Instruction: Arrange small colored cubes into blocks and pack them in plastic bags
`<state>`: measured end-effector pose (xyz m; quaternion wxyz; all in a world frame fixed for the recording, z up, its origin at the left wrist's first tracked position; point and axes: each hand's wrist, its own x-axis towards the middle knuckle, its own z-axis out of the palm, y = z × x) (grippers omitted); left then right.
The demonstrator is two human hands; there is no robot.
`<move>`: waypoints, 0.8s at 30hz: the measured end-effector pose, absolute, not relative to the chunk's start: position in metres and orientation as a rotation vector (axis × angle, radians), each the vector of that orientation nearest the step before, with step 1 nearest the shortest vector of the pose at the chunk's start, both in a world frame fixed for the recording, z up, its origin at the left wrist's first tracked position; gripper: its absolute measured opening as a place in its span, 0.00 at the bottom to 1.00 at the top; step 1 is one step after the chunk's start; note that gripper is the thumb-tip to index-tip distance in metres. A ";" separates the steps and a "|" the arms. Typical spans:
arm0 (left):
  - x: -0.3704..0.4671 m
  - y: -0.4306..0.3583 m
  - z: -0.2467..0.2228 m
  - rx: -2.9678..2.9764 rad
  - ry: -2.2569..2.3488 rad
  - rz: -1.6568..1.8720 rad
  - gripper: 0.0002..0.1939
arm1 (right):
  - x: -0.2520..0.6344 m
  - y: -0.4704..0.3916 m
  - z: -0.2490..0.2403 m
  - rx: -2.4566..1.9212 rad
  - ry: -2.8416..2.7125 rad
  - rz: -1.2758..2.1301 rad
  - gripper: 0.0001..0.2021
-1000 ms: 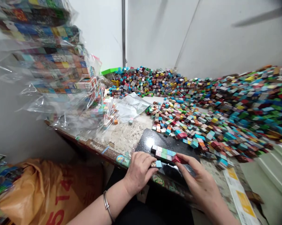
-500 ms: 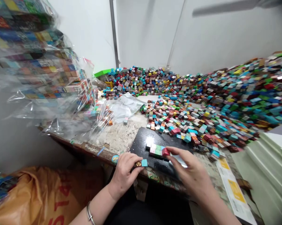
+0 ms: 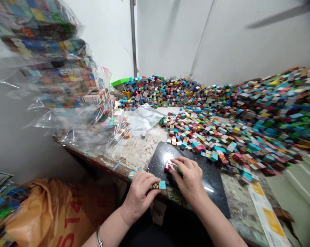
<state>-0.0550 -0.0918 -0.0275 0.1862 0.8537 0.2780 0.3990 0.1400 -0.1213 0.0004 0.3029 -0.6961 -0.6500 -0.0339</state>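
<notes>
My left hand (image 3: 139, 192) is at the table's front edge, thumb and fingers closed on small cubes. A light-blue cube (image 3: 162, 185) and a brown patterned cube (image 3: 155, 186) show at its fingertips. My right hand (image 3: 189, 176) is bent over a small group of cubes (image 3: 169, 167) on a black speckled slab (image 3: 211, 178). Its thumb and fingers close around them and hide most of the group. White, dark-red and green faces show beside the fingers.
Loose coloured cubes (image 3: 203, 133) spread behind the slab, with a higher heap (image 3: 278, 99) at the back right. A clear plastic bag (image 3: 146, 118) lies beyond the slab. Bagged blocks (image 3: 67, 79) are stacked at left. An orange sack (image 3: 41, 212) stands below the table.
My right hand has moved left along the group of cubes, which it now covers more fully. The left hand still holds its cubes. The whole view has shifted slightly.
</notes>
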 end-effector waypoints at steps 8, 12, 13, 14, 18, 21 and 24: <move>-0.018 -0.088 0.000 2.390 0.424 1.107 0.11 | 0.140 -0.185 0.017 -1.620 -1.681 0.560 0.23; 0.015 -0.092 0.007 2.404 0.258 1.006 0.12 | 0.160 -0.199 0.005 -1.685 -1.622 0.382 0.16; 0.022 -0.092 0.008 2.418 0.240 0.964 0.14 | 0.167 -0.200 0.003 -1.712 -1.601 0.331 0.16; 0.029 -0.092 0.010 2.441 0.233 0.923 0.17 | 0.174 -0.200 0.000 -1.742 -1.582 0.279 0.17; 0.046 -0.078 0.010 2.677 0.398 0.801 0.31 | 0.202 -0.191 -0.007 -1.893 -1.476 0.044 0.17; 0.052 -0.063 0.002 2.919 0.518 0.663 0.36 | 0.214 -0.181 -0.013 -1.985 -1.436 -0.045 0.20; 0.055 -0.054 -0.010 3.035 0.510 0.557 0.33 | 0.216 -0.175 -0.017 -2.002 -1.458 0.012 0.22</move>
